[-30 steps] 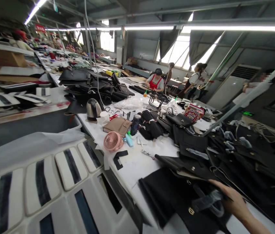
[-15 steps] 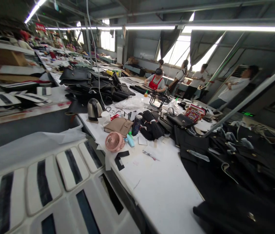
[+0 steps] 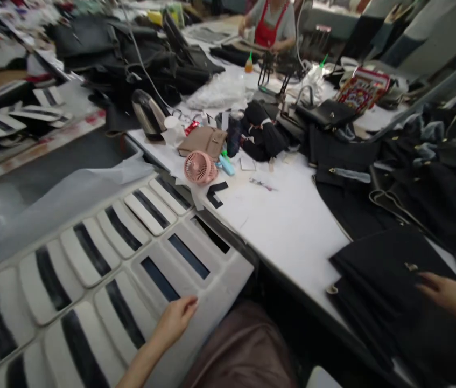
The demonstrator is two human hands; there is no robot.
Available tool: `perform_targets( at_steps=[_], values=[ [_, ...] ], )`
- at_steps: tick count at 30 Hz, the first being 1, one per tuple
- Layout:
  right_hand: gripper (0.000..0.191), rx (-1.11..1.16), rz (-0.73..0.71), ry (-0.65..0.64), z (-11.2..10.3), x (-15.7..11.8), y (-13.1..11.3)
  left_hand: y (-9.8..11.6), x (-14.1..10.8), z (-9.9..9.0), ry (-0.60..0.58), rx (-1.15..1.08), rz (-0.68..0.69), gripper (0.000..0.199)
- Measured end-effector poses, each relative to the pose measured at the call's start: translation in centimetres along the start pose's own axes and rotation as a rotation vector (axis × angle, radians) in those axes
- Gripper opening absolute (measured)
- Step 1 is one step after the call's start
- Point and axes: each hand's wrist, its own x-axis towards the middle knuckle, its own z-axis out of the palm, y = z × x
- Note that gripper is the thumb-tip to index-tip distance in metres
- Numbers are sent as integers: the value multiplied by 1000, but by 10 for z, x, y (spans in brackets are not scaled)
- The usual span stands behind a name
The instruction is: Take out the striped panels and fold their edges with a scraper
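My left hand (image 3: pixel 177 318) is over a pale grey tray (image 3: pixel 222 291), its fingers curled in and nothing visible in them. Light pads with dark stripes, such as this striped pad (image 3: pixel 86 253), lie in rows in the tray. Near my left hand, several recesses hold no pad and show dark slots. On the right, my right hand (image 3: pixel 437 293) lies on a black bag (image 3: pixel 389 269), fingers stretched out beside its small metal clasp (image 3: pixel 411 267). The bag rests on the white table (image 3: pixel 288 231).
A pink fan (image 3: pixel 199 168), a beige bag (image 3: pixel 201 143), a kettle (image 3: pixel 149 116) and a pen (image 3: pixel 262 185) lie on the table. More black bags (image 3: pixel 425 178) pile up at right. Across the table sits a person in a red apron (image 3: pixel 268 27). A gap separates tray and table.
The view has tilted down, so the table and tray fill more of it. Both my hands have come into view, the right one on the black bag.
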Motion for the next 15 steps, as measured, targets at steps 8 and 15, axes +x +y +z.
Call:
perform_targets(
  at_steps=[8,15],
  values=[
    [37,-41,-208,-481,53,-126,-56,-5,11,20,-118,75,2,46],
    [45,146,-110,-652,94,-288,-34,16,21,47,-233,218,30,44]
  ],
)
